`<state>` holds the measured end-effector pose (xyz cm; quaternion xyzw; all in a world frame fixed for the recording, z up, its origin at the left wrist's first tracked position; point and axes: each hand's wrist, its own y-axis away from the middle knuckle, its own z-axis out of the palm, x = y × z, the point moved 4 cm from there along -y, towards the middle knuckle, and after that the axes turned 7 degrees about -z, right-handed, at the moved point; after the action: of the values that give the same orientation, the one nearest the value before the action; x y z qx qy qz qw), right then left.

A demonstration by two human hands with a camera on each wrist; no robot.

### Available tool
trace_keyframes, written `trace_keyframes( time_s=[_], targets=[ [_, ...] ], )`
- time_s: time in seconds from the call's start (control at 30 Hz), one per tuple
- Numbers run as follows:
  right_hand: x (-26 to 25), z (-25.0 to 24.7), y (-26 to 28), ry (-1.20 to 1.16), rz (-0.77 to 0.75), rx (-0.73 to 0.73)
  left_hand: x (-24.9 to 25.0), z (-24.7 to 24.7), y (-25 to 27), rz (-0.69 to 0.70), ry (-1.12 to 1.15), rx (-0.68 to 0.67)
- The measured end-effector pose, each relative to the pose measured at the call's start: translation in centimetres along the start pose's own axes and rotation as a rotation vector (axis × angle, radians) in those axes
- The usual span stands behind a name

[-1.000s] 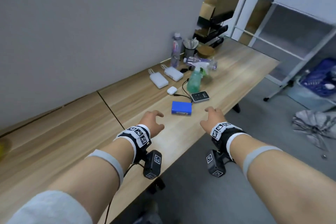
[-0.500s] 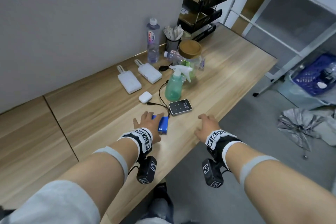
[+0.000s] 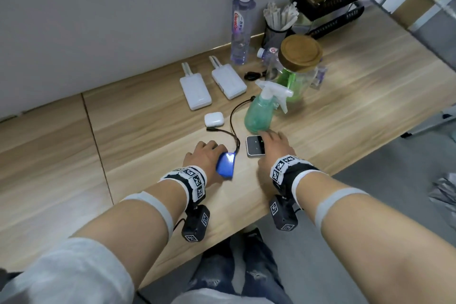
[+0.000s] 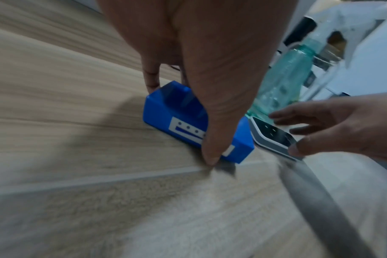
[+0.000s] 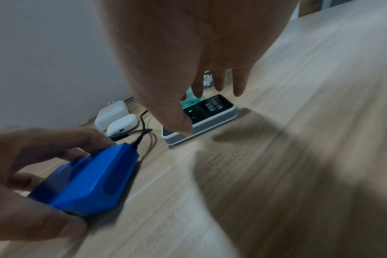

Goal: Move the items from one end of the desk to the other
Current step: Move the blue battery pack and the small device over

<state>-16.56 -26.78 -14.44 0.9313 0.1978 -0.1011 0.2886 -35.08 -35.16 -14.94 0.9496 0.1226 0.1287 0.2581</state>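
Observation:
A blue box [image 3: 226, 165] with a black cable [image 3: 233, 123] lies near the desk's front edge. My left hand [image 3: 208, 155] grips it, thumb on the near side and fingers on the far side [image 4: 151, 82], and one edge is tilted up. In the right wrist view the blue box [image 5: 88, 181] sits in that hand. Just right of it lies a small grey device with a dark screen [image 3: 254, 148]. My right hand [image 3: 274, 147] hovers over the device [image 5: 210, 111] with fingers spread. Its thumb [image 5: 177, 120] touches the near end.
Behind stand a green spray bottle [image 3: 259, 113], a glass jar with a wooden lid [image 3: 299, 53], a water bottle [image 3: 241, 27] and a mesh cup of sticks [image 3: 275, 32]. Two white power banks [image 3: 196, 92] and an earbud case [image 3: 213, 119] lie left. The desk [image 3: 357, 96] ends right.
My left hand has closed round the blue box and tipped it up. My right hand moved from the desk's front edge forward onto the grey device. The view has come closer.

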Motion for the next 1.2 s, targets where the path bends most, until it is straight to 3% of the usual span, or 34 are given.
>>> trace_keyframes(
  time_s=[0.2,0.37,0.43,0.6,0.83,1.07,1.2],
  targets=[
    [-1.5,0.6,-1.1,0.174,0.023,0.012,-2.0,-1.4,2.5,-0.223,0.489,0.005],
    [-3.8,0.0,-0.9,0.097,-0.096,-0.047,-3.4,-2.6,6.1,-0.338,0.807,0.067],
    [-8.5,-1.6,0.4,0.039,-0.271,-0.007,-5.5,-4.2,10.6,-0.423,0.918,0.234],
    [-13.7,-2.2,1.3,-0.133,-0.421,-0.024,-8.1,-5.7,14.7,-0.447,1.01,0.374],
    [-25.9,-2.7,4.0,-0.055,-0.652,-0.009,-15.9,-7.0,24.1,-0.58,1.064,0.553],
    [-37.5,2.6,8.4,0.027,-0.737,-0.041,-27.0,-4.5,34.0,-0.702,1.113,0.6],
    [-45.3,7.3,12.0,-0.066,-0.746,-0.114,-34.5,-3.0,39.9,-0.694,1.151,0.619]
  ],
)
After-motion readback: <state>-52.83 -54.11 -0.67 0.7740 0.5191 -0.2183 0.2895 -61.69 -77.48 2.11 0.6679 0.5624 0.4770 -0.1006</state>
